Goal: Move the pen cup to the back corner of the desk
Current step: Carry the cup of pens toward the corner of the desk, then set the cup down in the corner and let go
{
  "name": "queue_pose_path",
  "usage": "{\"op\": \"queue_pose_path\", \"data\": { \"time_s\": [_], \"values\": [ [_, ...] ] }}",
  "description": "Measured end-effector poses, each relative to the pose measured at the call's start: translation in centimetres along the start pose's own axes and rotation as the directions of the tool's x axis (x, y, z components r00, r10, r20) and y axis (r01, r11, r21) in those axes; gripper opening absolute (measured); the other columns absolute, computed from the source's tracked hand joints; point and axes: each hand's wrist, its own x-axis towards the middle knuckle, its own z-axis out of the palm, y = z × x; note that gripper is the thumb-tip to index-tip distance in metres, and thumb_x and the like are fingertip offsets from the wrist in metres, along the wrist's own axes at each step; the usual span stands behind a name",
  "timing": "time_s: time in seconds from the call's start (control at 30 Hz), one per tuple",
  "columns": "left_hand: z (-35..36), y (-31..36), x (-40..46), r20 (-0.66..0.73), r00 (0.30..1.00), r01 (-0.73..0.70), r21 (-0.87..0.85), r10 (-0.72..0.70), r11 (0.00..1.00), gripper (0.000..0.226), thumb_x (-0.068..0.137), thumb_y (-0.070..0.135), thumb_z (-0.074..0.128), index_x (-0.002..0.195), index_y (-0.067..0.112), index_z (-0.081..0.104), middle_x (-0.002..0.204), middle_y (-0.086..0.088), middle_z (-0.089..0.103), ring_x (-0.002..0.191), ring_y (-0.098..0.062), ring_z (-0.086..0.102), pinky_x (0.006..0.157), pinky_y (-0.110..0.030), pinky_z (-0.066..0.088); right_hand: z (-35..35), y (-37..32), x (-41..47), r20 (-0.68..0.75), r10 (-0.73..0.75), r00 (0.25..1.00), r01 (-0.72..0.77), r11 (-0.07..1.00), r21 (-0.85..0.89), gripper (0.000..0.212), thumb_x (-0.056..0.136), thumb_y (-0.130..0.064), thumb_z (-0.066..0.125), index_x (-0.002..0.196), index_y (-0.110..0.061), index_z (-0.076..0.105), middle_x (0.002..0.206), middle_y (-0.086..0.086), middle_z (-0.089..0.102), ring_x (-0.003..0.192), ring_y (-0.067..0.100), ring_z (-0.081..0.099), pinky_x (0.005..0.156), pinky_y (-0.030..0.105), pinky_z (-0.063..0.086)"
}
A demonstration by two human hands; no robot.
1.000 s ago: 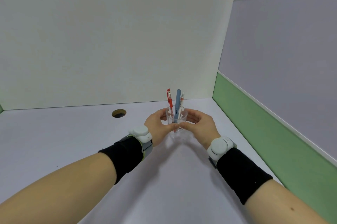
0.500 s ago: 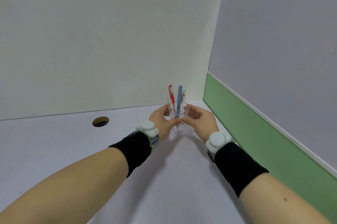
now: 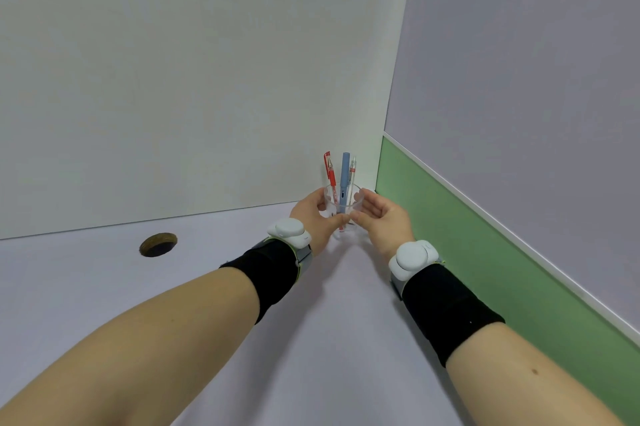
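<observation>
Head view: both hands are cupping the clear pen cup (image 3: 341, 209), left hand (image 3: 313, 219) and right hand (image 3: 382, 223) fingers clamped on its sides. Cup is standing upright, pens (image 3: 343, 179) vertical, near the surface (image 3: 207, 287) back-right corner, corner lying just beyond the fingers.

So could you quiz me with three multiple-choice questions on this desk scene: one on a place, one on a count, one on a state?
1. Where is the round cable hole in the white desk?
A. left of the cup
B. right of the cup
C. behind the cup

2. How many pens stand in the clear plastic pen cup?
A. one
B. three
C. five

3. How is the cup held?
A. untouched
B. one hand only
C. between both hands

Answers: 1 A, the hole lies leftward; 2 B, red, blue and clear pens; 3 C, left hand and right hand flank it.
</observation>
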Motion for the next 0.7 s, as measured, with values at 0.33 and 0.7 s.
{"op": "queue_pose_path", "data": {
  "time_s": [0.33, 0.7],
  "values": [
    [2.3, -0.3, 2.9, 0.026, 1.0, -0.004, -0.009, 0.004, 1.0, 0.031, 0.08, 0.033, 0.075, 0.108, 0.022, 0.067, 0.1, 0.005, 0.075, 0.093, -0.012, 0.066, 0.073, -0.014, 0.043, -1.0, 1.5, 2.8, -0.079, 0.0, 0.997, 0.005, 0.998, 0.064, 0.059, 0.083, 0.014, 0.068, 0.139, 0.002, 0.053, 0.138, 0.018, 0.062, 0.12, 0.021, 0.061, 0.091, 0.016, 0.054],
    [3.7, -0.7, 5.5, 0.056, 0.998, 0.023, -0.019, -0.022, 1.0, 0.039, 0.083, 0.03, 0.075, 0.118, 0.016, 0.065, 0.113, -0.001, 0.073, 0.106, -0.018, 0.065, 0.088, -0.027, 0.046, -1.3, 2.8, 5.1, -0.127, -0.02, 0.992, 0.03, 0.996, 0.081, 0.053, 0.085, 0.012, 0.067, 0.136, 0.002, 0.057, 0.136, 0.019, 0.064, 0.127, 0.024, 0.062, 0.097, 0.022, 0.052]
  ]
}}
